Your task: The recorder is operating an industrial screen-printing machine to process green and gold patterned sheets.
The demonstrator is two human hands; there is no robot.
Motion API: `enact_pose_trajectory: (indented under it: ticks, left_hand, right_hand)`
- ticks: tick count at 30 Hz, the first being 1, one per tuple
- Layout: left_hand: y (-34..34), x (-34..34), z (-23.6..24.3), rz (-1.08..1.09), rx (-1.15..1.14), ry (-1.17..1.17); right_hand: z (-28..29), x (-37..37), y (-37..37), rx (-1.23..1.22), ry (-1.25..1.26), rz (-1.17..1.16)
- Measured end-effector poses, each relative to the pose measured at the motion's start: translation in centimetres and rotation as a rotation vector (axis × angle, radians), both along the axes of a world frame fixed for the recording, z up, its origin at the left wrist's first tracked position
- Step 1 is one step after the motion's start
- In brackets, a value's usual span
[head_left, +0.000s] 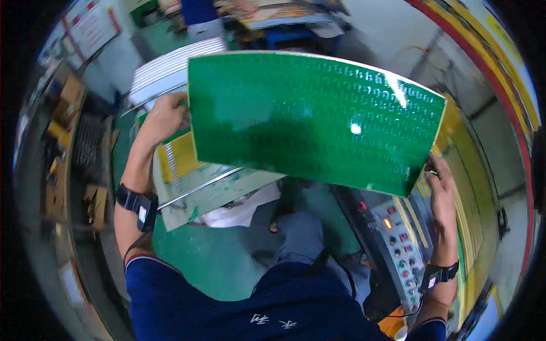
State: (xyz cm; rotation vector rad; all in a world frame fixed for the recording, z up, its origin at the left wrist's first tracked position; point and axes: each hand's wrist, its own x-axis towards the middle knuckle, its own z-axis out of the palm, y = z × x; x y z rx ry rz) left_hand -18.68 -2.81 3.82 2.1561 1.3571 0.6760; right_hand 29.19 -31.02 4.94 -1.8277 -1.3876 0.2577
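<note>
Setting: workshop with a green floor (222, 267), seen from above past the person's dark blue top; every place below is given relative to the large green panel.
Green panel: a wide, glossy green sheet (313, 119) with rows of small repeated patterns and a thin yellow edge, held up in the air, tilted and slightly bowed, filling the middle of the view.
Left hand: the left hand (165, 116) is at the panel's left edge, fingers curled closed around that edge; a black wristband sits further down the forearm.
Right hand: the right hand (442, 190) is at the panel's lower right corner, fingers bent and touching the edge there; how firmly they close I cannot tell, as the corner hides the fingertips.
Below the panel, left: a tilted tray or stand (210, 190) with more yellow-and-green sheets, just under the left hand.
Behind the panel, upper left: a stack of pale ribbed sheets (165, 71).
Below the panel, right: a grey control box (401, 238) with red and green buttons, near the right wrist.
Step in hand: by my reading, the panel is lifted clear and being carried or turned between both hands.
Next move calls for: a level two-handed hold on the edges, so the flexing sheet does not buckle or strike the control box.
</note>
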Motion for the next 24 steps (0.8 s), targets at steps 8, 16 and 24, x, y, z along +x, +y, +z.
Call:
enact_pose_trajectory:
  ticks: [8, 16, 24]
  left_hand:
    - [1.8, -14.7, 4.7, 0.438, 0.335, -0.049]
    - [7.1, -22.3, -2.0, 0.613, 0.288, -0.406]
    - [10.4, -24.9, -10.6, 0.639, 0.187, -0.424]
  right_hand:
    - [0.8, -8.9, 20.0, 0.120, -0.038, 0.230]
    - [0.4, -18.9, 31.4, 0.352, 0.166, 0.463]
    - [-3.3, -23.0, 35.6, 0.171, 0.184, 0.399]
